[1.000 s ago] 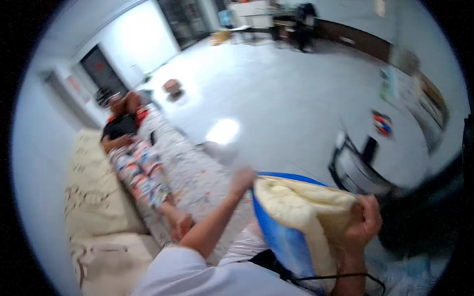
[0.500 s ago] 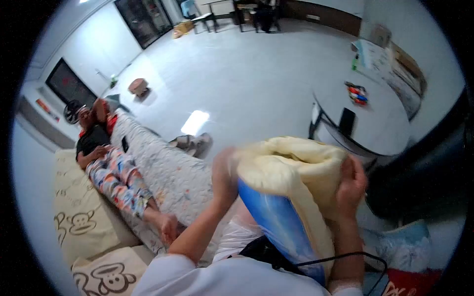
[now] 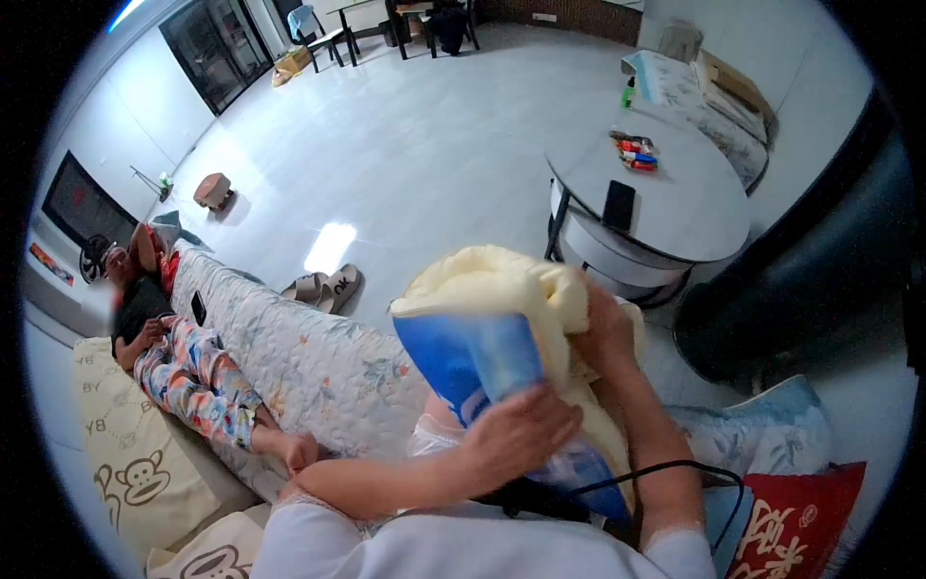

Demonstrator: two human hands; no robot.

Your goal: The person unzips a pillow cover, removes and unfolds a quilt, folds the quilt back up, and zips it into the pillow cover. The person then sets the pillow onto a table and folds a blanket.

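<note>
A bulky folded cushion (image 3: 482, 275), cream plush with a glossy blue printed face, stands upright against my lap. My right hand (image 3: 608, 333) grips its cream edge on the right side, fingers closed and partly sunk in the plush. Across the front of the blue face lies my left hand (image 3: 526, 434), smeared by motion. A blurred pale blue patch (image 3: 506, 357) shows just above it; I cannot tell whether it is part of the cover or something in the fingers. A black cord (image 3: 675, 468) loops past my right forearm.
At left, a person (image 3: 145, 304) reclines on a quilted sofa (image 3: 299, 338) with monkey-print covers (image 3: 145, 473). A round white table (image 3: 699, 193) holds a phone (image 3: 618, 206) and several colourful small items (image 3: 634, 151). Slippers (image 3: 333, 288) lie on the floor; a red cushion (image 3: 801, 516) is at lower right.
My left hand has left the cushion's upper left edge and come down across its blue face. My right hand keeps its hold on the right side. The view has shifted right.
</note>
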